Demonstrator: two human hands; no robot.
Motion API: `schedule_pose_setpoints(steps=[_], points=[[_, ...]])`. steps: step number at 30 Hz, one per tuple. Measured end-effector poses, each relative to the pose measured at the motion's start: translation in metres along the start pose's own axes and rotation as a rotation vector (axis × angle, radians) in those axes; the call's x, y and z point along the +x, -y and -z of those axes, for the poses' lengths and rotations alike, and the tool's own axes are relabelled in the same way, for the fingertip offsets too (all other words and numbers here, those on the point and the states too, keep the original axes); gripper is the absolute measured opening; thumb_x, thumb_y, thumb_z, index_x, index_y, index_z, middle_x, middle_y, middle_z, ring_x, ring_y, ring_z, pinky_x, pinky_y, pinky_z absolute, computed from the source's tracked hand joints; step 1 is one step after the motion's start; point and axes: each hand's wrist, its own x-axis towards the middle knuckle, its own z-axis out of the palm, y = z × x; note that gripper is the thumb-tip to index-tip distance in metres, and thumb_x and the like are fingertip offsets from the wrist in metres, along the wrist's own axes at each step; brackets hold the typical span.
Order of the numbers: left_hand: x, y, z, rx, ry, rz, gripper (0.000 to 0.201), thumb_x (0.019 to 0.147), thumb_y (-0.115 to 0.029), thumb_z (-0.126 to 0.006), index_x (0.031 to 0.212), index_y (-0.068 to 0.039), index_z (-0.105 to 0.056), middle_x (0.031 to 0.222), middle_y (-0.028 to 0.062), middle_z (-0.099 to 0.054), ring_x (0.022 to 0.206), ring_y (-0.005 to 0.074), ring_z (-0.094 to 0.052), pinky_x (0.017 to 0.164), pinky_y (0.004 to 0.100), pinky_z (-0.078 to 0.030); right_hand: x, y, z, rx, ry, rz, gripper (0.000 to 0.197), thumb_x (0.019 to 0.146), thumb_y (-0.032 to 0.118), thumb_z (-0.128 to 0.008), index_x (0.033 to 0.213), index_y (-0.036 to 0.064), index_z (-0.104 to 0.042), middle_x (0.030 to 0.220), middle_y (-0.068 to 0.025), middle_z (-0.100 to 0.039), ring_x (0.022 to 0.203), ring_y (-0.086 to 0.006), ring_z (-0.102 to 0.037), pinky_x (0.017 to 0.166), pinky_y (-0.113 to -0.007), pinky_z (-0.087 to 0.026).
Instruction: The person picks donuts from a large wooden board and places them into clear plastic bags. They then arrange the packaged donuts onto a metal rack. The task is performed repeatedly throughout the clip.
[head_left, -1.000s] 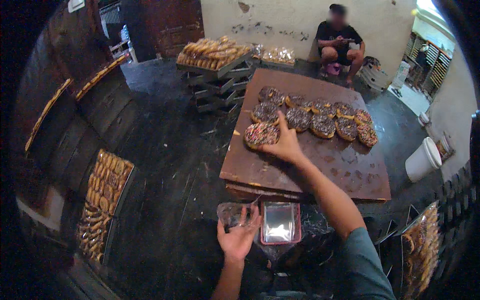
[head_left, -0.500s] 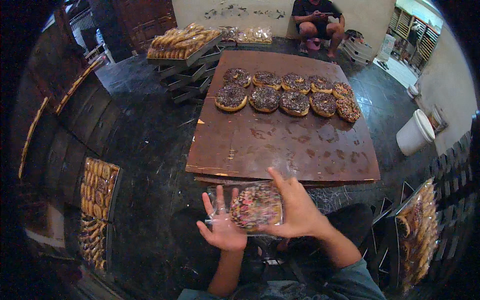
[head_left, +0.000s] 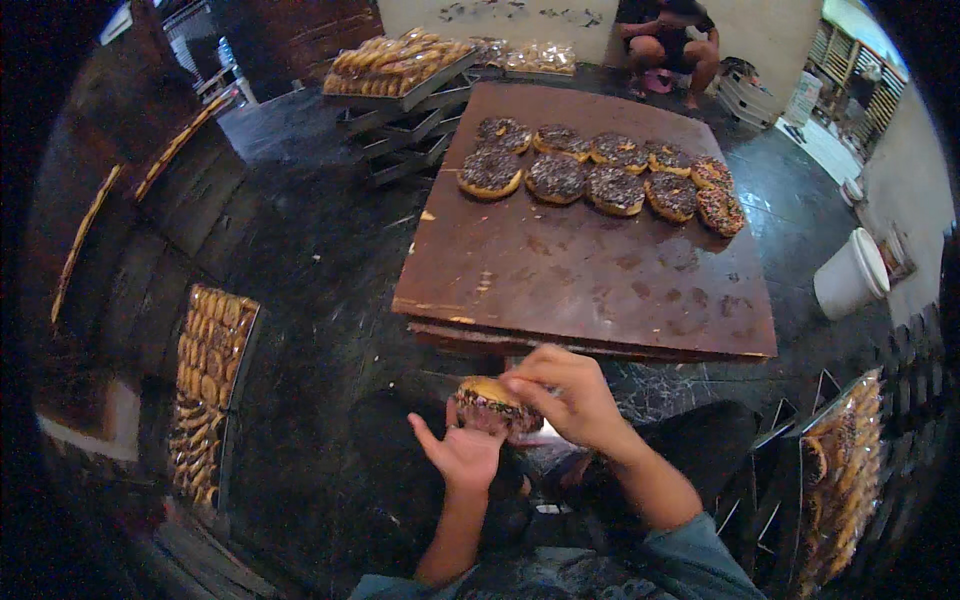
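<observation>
A sprinkled doughnut in clear plastic is tilted between my hands, its golden base facing up and away and the sprinkles below. My left hand supports it from the near side, palm up, the thumb stretched out to the left and the fingers partly hidden by the doughnut. From the right, my right hand closes its bent fingers on the doughnut's wrapped edge. A shiny piece of plastic shows under the right hand. On the brown board ahead lie two rows of chocolate-topped doughnuts, with colourful sprinkled ones at the right end.
Stacked trays of wrapped pastries rise behind the board on the left. More pastry trays stand at lower left and lower right. A white bucket is by the right wall. A person sits at the back.
The doughnut has turned from sprinkles facing up to its base showing on top. My right fingers have curled in along its edge. The view has swung slightly left.
</observation>
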Motion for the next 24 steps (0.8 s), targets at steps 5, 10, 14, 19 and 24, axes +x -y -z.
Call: schedule_pose_setpoints(steps=[5,10,14,19,24], points=[[-0.020,0.018,-0.027,0.037,0.280,0.087,0.080,0.081,-0.069,-0.033,0.136,-0.012,-0.032,0.139,0.0118,-0.035,0.128,0.0317,-0.031,0.105,0.0558,-0.020,-0.013,0.029,-0.034,-0.613,0.215,0.453,0.025,0.065,0.014,-0.068,0.088,0.0064,-0.063,0.081,-0.0068,-0.056,0.071,-0.0237,-0.056,0.059,-0.034,-0.046],[-0.025,0.019,-0.037,-0.001,0.420,0.133,0.079,0.081,-0.062,-0.039,0.139,-0.011,-0.025,0.143,0.0131,-0.026,0.131,0.0341,-0.025,0.098,0.0718,-0.015,-0.073,0.048,-0.011,-0.315,0.216,0.160,0.025,0.070,0.012,-0.068,0.092,0.0050,-0.061,0.086,-0.0084,-0.056,0.070,-0.0250,-0.059,0.057,-0.034,-0.049],[-0.033,0.025,-0.028,-0.017,0.455,0.126,0.070,0.083,-0.051,-0.044,0.136,-0.008,-0.028,0.137,0.0150,-0.035,0.126,0.0355,-0.034,0.096,0.0668,-0.028,-0.088,0.044,-0.022,-0.343,0.326,0.055,0.024,0.075,0.015,-0.063,0.096,0.0044,-0.058,0.083,-0.0098,-0.054,0.070,-0.0287,-0.060,0.057,-0.036,-0.051],[-0.034,0.028,-0.028,0.081,0.353,0.069,0.059,0.086,-0.039,-0.044,0.134,-0.005,-0.030,0.135,0.0160,-0.037,0.125,0.0365,-0.034,0.096,0.0680,-0.025,-0.093,0.042,-0.025,-0.348,0.422,0.083,0.022,0.075,0.018,-0.061,0.092,0.0049,-0.055,0.080,-0.0110,-0.053,0.069,-0.0306,-0.059,0.057,-0.039,-0.051],[-0.033,0.005,-0.027,0.126,0.393,0.446,0.068,0.086,-0.044,-0.040,0.139,-0.005,-0.022,0.144,0.0193,-0.023,0.132,0.0421,-0.018,0.098,0.0708,-0.015,-0.107,0.029,0.035,-0.097,0.752,-0.130,0.020,0.078,0.017,-0.060,0.094,0.0057,-0.057,0.088,-0.0109,-0.057,0.073,-0.0251,-0.060,0.063,-0.037,-0.050]])
